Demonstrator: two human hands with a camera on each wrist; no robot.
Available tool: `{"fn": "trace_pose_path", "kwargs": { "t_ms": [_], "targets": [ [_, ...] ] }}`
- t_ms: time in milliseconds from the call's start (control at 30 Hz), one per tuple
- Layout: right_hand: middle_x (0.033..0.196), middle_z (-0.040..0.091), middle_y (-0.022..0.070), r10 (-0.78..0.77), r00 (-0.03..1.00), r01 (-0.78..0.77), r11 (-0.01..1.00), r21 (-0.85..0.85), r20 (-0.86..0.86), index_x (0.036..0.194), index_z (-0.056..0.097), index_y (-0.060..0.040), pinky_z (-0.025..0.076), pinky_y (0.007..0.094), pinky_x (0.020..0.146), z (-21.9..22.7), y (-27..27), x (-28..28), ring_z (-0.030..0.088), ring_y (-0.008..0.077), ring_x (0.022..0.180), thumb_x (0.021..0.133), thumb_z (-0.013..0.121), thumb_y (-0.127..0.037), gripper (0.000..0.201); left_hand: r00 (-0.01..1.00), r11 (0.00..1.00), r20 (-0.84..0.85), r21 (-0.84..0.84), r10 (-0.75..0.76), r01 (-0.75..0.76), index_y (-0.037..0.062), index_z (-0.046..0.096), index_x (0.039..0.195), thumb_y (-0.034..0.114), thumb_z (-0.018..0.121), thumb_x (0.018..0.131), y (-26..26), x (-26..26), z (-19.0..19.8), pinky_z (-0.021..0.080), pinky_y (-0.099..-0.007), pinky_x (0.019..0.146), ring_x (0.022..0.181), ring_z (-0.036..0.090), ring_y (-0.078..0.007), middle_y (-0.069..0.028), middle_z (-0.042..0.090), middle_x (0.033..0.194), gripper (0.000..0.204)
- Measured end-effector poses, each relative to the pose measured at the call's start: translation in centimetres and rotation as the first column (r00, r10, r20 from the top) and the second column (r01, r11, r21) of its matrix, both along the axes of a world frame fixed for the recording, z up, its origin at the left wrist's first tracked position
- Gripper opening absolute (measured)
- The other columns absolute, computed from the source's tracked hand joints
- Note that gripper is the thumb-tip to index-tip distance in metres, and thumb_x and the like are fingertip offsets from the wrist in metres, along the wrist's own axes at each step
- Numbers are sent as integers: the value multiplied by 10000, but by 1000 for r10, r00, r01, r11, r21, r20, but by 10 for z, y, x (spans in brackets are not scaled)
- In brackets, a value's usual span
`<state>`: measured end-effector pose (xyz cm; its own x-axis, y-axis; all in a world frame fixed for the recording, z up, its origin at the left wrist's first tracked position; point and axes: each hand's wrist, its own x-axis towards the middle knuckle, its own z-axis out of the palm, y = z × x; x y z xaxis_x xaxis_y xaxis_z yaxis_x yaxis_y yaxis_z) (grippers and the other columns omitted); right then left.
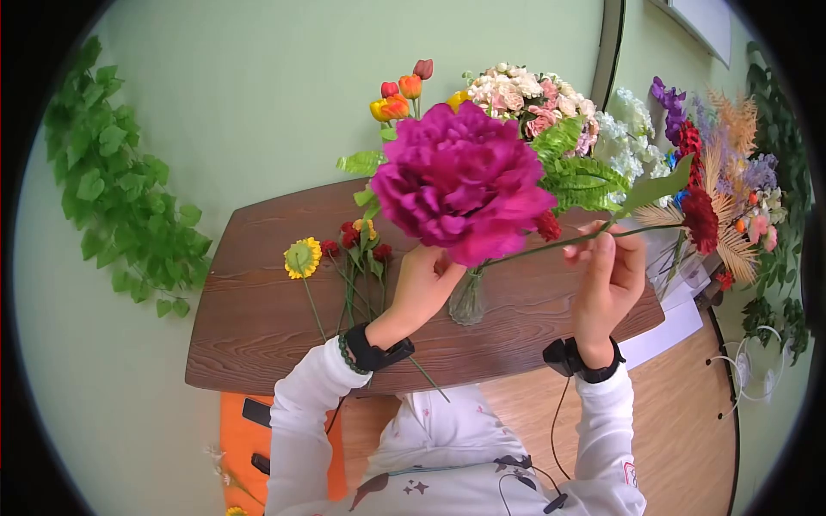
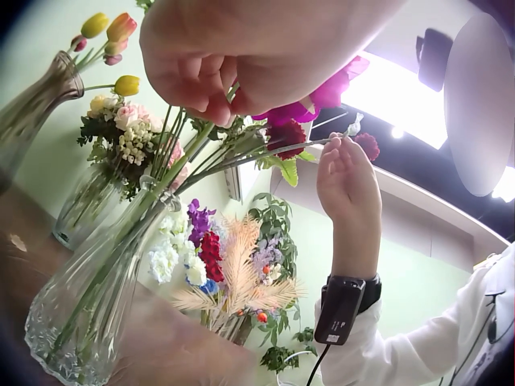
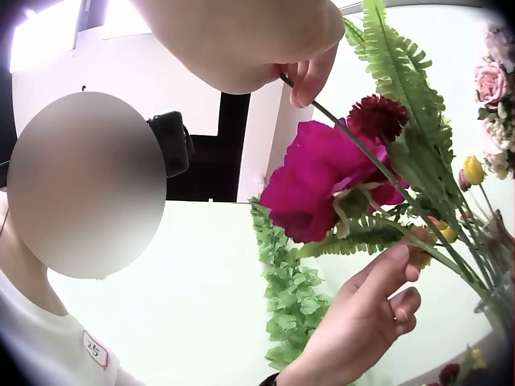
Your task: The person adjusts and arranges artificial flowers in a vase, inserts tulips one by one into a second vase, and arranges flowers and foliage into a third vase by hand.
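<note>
A large magenta peony (image 1: 460, 181) stands over a clear glass vase (image 2: 96, 297), among fern leaves (image 1: 594, 182) and a dark red flower (image 3: 378, 118). My left hand (image 1: 426, 288) is just below the peony, its thumb and fingers curled around stems above the vase's mouth. To the right, my right hand (image 1: 607, 284) pinches the long green stem (image 1: 551, 247) of another dark red flower (image 1: 701, 222). That flower's head points right, and its stem slants toward the vase, crossing in front of the other stems in the right wrist view.
Loose flowers, a yellow one (image 1: 303, 258) and several small red ones (image 1: 351, 234), lie on the left of the brown table (image 1: 258, 344). Tulips (image 1: 397, 103) and a pale rose bouquet (image 1: 516, 93) stand behind. More bouquets (image 1: 740, 189) crowd the right, and a vine (image 1: 120, 172) hangs left.
</note>
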<state>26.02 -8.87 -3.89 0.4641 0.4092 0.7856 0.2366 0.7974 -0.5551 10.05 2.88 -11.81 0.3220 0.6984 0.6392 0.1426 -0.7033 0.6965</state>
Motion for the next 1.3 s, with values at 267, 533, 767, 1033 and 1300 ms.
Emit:
{"fn": "trace_pose_path", "kwargs": {
  "t_ms": [267, 533, 767, 1033, 1300],
  "targets": [
    [829, 578, 83, 38, 997, -31, 996, -86, 74, 941, 470, 21, 475, 208, 590, -9, 21, -1, 577, 105, 673, 872, 488, -25, 85, 989, 995, 139, 90, -42, 30, 2, 568, 883, 160, 644, 745, -3, 5, 8, 360, -281, 471, 512, 461, -147, -67, 535, 624, 223],
    [771, 570, 47, 23, 997, -11, 987, -161, 77, 881, 494, 23, 445, 191, 543, 1, 32, -2, 546, 70, 653, 852, 519, -17, 55, 990, 996, 114, -14, -85, 87, 6, 561, 939, 150, 634, 766, -2, 5, 6, 369, -259, 485, 567, 477, -104, -44, 593, 774, 237],
    [627, 540, 62, -220, 870, 334, 922, -198, 442, 760, 546, -15, 377, 224, 457, 0, 37, -7, 497, 103, 491, 715, 616, -27, 84, 998, 998, 36, -38, -54, 56, 5, 567, 946, 138, 629, 774, -4, 0, 9, 367, -238, 482, 572, 483, -85, -29, 602, 775, 226],
    [548, 520, 69, -197, 855, 387, 857, -339, 479, 736, 570, -40, 387, 282, 445, -37, 52, -5, 506, 171, 447, 710, 658, -194, 179, 983, 992, 144, -32, -114, 119, 8, 560, 972, 129, 619, 788, 1, 5, -1, 373, -222, 498, 627, 497, -70, -35, 595, 849, 228],
    [562, 536, 78, -271, 763, 493, 830, -259, 587, 728, 566, -41, 409, 319, 472, -55, 57, -12, 540, 225, 489, 701, 636, -188, 165, 993, 994, 53, 5, -107, 107, -22, 522, 986, 76, 598, 740, 1, 3, 1, 411, -278, 553, 657, 528, -140, -113, 578, 816, 276]
  ]
}}
